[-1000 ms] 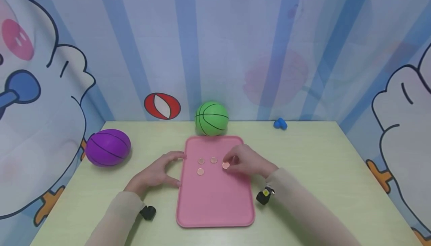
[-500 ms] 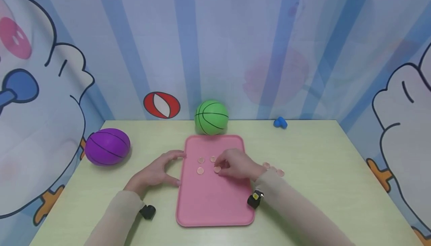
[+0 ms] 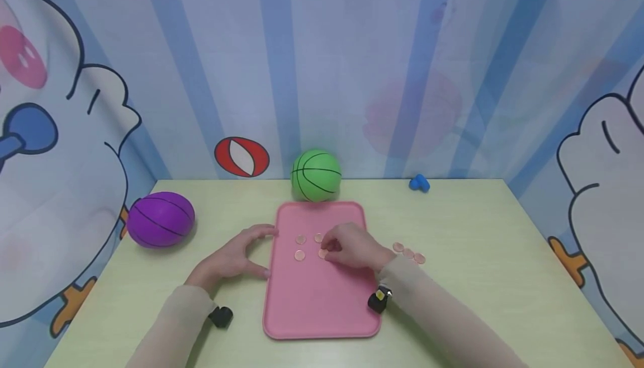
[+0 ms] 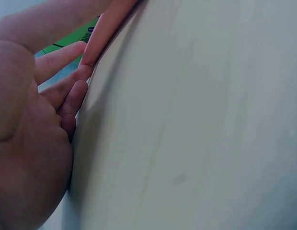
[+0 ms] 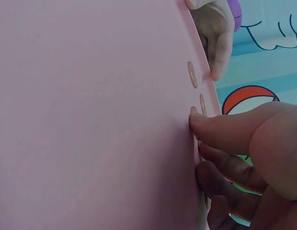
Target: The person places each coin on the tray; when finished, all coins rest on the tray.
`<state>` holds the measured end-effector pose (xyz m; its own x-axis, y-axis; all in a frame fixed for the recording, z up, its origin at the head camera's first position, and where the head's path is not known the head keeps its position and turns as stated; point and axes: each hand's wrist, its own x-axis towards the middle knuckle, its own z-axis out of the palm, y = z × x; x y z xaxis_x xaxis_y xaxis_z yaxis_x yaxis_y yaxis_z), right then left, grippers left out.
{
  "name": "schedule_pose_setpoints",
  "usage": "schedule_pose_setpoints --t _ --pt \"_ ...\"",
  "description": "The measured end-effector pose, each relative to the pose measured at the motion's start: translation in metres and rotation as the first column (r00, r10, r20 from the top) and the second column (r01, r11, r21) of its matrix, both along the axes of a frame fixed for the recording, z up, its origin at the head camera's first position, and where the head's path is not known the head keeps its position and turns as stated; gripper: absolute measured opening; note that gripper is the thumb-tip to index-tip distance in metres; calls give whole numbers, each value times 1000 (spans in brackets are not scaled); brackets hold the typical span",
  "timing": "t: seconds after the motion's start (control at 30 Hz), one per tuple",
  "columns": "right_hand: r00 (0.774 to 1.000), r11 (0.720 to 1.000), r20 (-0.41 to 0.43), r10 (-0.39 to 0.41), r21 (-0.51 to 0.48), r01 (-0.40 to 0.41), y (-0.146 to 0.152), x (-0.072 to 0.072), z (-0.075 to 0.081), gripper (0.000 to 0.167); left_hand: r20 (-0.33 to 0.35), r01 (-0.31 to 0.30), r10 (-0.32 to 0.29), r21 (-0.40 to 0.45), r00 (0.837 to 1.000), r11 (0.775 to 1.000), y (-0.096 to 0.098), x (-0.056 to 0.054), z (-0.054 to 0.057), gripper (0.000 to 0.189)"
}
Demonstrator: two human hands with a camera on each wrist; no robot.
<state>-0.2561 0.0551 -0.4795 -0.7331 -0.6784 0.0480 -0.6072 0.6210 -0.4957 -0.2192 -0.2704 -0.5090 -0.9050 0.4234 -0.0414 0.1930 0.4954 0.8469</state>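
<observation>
A pink tray point(image 3: 322, 306) lies on the table with several copper-coloured coins on it. Two coins, one of them the far-left coin point(image 3: 300, 239), form a left column; another coin point(image 3: 318, 238) is right of that one, partly behind the fingers. My right hand point(image 3: 352, 246) is over the tray, thumb and index finger pinching a coin point(image 3: 322, 254) at the tray surface. In the right wrist view the thumb covers part of this coin point(image 5: 194, 111). My left hand point(image 3: 236, 253) rests against the tray's left edge, thumb and fingers spread apart.
Several more coins point(image 3: 408, 253) lie on the table right of the tray. A green ball point(image 3: 316, 176) stands behind the tray's far edge. A purple ball point(image 3: 161, 220) sits at the left, and small blue objects point(image 3: 419, 183) lie at the back right.
My right hand has moved left and slightly nearer with the coin, uncovering coins on the table at the right. In the last half second it has barely shifted. The left hand stays put.
</observation>
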Motion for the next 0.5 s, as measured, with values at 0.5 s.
schedule_pose_setpoints --t 0.5 --pt "1000 1000 -3 -2 8 2 -8 2 4 11 1 4 -4 5 1000 1000 0 1 1 96"
